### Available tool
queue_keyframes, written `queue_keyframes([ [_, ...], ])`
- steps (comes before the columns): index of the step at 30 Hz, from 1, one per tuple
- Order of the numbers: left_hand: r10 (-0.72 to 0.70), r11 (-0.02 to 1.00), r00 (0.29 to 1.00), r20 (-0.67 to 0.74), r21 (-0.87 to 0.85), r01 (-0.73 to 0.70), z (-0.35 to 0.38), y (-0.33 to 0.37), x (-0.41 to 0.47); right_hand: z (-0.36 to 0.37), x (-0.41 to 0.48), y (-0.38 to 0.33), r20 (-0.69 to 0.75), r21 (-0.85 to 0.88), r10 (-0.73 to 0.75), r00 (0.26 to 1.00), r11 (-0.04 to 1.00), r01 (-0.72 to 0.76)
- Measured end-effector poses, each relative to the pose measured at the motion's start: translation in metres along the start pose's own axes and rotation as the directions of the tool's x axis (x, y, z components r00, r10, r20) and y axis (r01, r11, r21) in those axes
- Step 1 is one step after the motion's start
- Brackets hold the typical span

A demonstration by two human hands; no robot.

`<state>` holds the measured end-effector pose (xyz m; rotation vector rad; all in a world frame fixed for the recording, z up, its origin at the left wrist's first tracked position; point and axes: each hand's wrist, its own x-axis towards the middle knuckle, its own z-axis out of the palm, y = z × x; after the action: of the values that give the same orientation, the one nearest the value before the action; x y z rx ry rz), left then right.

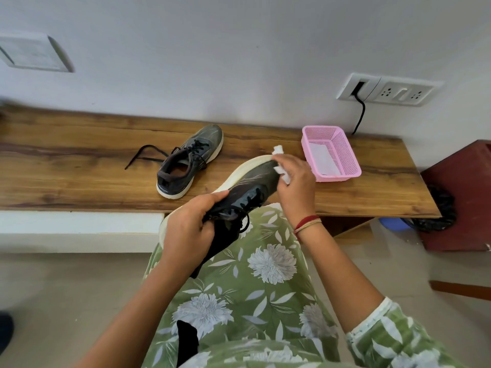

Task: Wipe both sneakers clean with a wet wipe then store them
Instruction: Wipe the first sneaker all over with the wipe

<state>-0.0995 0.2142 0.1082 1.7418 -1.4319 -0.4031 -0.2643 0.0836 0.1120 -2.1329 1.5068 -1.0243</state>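
The left hand [188, 229] grips the heel end of a dark sneaker [249, 187], fingers curled round its collar, and holds it above the lap just off the bench's near edge, the pale sole turned up and away. The right hand [295, 181] pinches a white wet wipe [282, 173] and presses it on the shoe's toe. The second sneaker [190, 160] stands upright near the middle of the wooden bench [79, 166], one black lace [143, 146] trailing left. A pink basket [345, 152] sits toward the bench's right end, near the far edge.
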Motion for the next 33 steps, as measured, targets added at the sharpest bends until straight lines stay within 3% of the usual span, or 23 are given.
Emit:
queue_keyframes([
  [3,0.068,0.995,0.998,0.018,0.065,-0.069,-0.004,-0.002,0.001,-0.001,-0.002,-0.004,-0.035,0.026,0.106,0.994,0.994,-0.105],
  [8,0.078,0.980,0.997,0.017,0.184,-0.080,0.001,-0.008,-0.002,0.005,-0.015,-0.020,0.175,0.036,0.179,0.968,0.981,-0.188],
  [11,0.047,0.985,0.999,0.015,0.164,-0.049,0.003,-0.011,-0.005,0.013,-0.028,-0.035,0.324,0.035,0.027,0.946,0.999,-0.041],
  [13,0.080,0.982,0.996,0.025,0.167,-0.083,0.004,-0.013,-0.007,0.011,-0.027,-0.034,0.400,-0.059,-0.030,0.916,0.997,0.059],
  [17,0.134,0.959,0.988,0.080,0.241,-0.149,0.007,-0.018,-0.003,0.007,-0.010,-0.016,0.377,-0.239,0.074,0.923,0.971,0.020],
  [23,0.264,0.886,0.960,0.097,0.370,-0.281,0.002,-0.023,0.001,0.015,-0.020,-0.030,0.459,0.047,-0.040,0.887,0.999,0.021],
  [27,0.307,0.869,0.946,0.101,0.376,-0.322,0.004,-0.023,0.000,0.013,-0.012,-0.016,0.375,-0.047,-0.040,0.926,0.997,0.062],
  [30,0.323,0.875,0.944,0.060,0.360,-0.322,0.006,-0.023,0.002,0.019,-0.020,-0.026,0.345,0.066,-0.033,0.938,0.998,0.011],
  [33,0.353,0.870,0.933,0.064,0.344,-0.353,0.005,-0.025,0.001,0.021,-0.022,-0.030,0.411,0.116,-0.093,0.907,0.992,0.049],
])
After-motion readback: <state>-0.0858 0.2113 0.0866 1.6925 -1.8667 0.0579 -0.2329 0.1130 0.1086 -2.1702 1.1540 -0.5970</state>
